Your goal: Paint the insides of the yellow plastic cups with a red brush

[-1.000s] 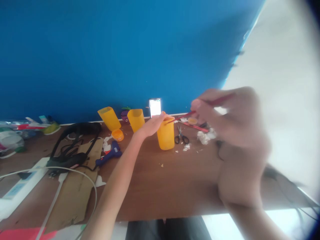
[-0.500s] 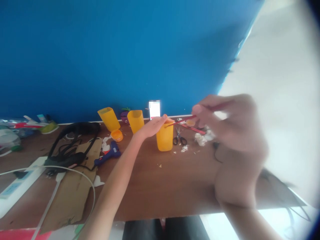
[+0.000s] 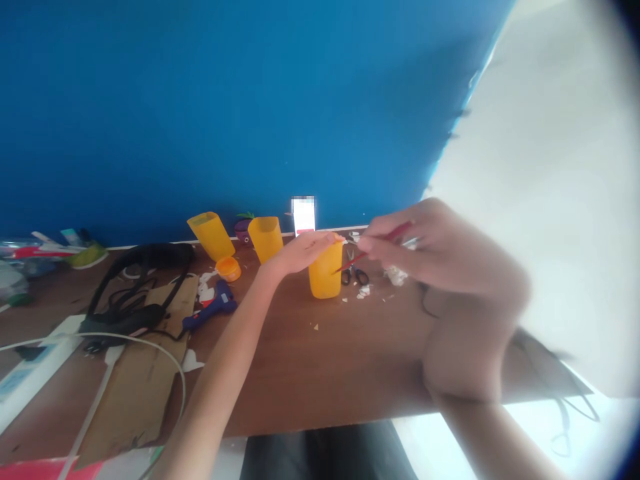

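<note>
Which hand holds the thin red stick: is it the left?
No, the right hand pinches the stick, while the left hand touches a tall yellow container.

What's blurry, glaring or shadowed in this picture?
Head view: the upright white rectangular screen glares, its top strip pixelated; head view: the bare right hand, holding a thin red stick, looks soft; head view: the plain blue wall darkens in a shadow toward its upper right, and the whitish wall fades into haze rightward.

Screen (image 3: 304,216) glares white; right hand (image 3: 425,257) softly blurred; right corners dark
</note>
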A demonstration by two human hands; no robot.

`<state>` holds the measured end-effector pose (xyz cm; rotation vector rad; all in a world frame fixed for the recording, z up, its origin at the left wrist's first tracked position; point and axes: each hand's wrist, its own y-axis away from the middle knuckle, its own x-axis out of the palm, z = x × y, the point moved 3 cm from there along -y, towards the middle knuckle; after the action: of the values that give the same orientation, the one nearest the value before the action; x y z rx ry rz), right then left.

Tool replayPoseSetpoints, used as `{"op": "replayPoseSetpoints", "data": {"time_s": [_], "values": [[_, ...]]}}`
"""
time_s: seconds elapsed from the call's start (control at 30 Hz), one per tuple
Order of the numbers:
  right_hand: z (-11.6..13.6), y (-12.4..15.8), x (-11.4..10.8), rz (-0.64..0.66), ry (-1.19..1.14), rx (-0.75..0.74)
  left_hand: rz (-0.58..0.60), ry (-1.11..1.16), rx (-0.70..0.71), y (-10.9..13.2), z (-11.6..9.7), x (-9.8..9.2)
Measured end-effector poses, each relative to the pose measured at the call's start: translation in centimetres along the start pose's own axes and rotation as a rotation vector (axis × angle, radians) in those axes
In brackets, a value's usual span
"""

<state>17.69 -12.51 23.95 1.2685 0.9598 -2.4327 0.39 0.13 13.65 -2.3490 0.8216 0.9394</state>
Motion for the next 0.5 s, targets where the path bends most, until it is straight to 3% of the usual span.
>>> {"op": "replayPoseSetpoints", "data": {"time_s": [0.1, 0.37, 0.5], "values": [[-0.4, -0.3, 0.2, 0.084, -0.005, -0.022, 0.023, -0.039, 0.022, 0.1, 0.0, -0.2], [-1.2, -0.2, 0.2, 0.056, -0.066, 0.057, 0.043, -0.124, 0.012, 0.4, -0.3, -1.0], [-1.7, -0.5, 0.6, 0.127, -0.142, 0.116, 0.045, -0.145, 0.048, 0.3, -0.4, -1.0]]}}
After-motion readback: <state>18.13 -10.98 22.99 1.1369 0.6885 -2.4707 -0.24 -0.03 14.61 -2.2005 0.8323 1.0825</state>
